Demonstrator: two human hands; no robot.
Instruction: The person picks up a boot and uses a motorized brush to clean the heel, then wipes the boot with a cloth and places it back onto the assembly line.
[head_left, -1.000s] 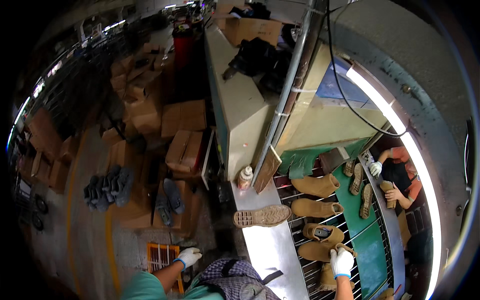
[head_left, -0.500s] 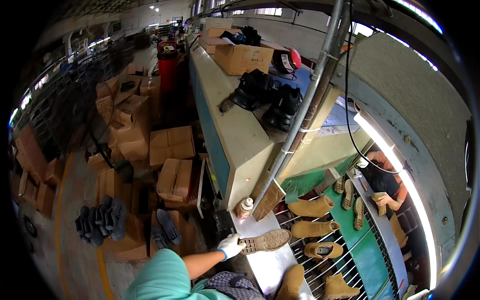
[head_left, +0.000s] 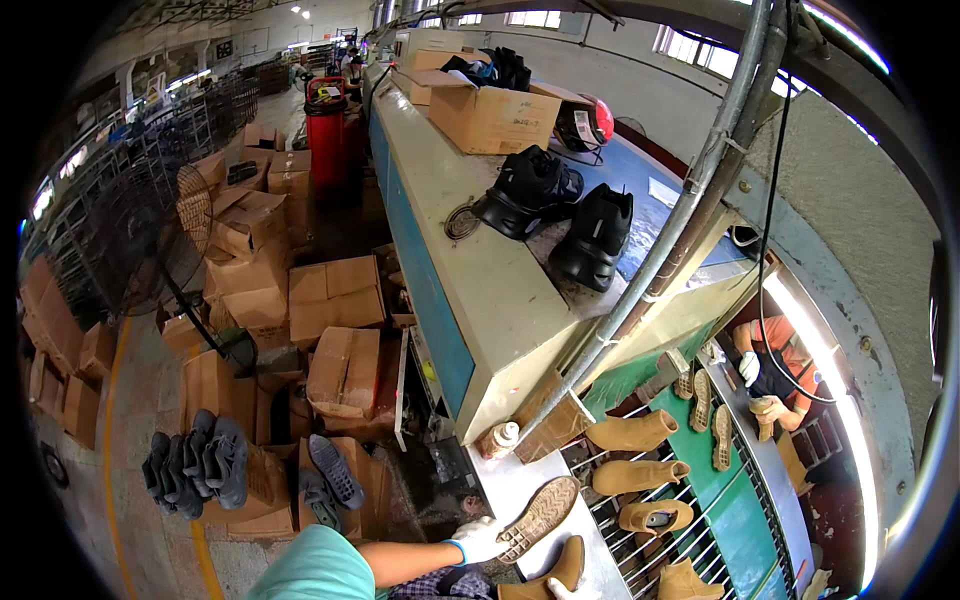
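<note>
My left hand, in a white glove with a blue cuff, grips one end of a tan shoe sole. The sole slants upward over the pale metal ledge, its treaded face showing. Just below it, at the bottom edge, is a tan ankle boot. My right hand, also white-gloved, is closed against the side of this boot and partly cut off by the frame. Right of the ledge, several more tan boots lie on a rack of metal rods.
A small bottle stands at the ledge's far end, beside a slanted metal pole. Across the green belt with soles on it, a co-worker handles a tan boot. Black shoes sit atop the machine; cartons crowd the left.
The sole has turned from nearly level to slanting upward, and my left hand has come nearer my body. The boot with my right hand has shifted left, close to the sole. The view has shifted.
</note>
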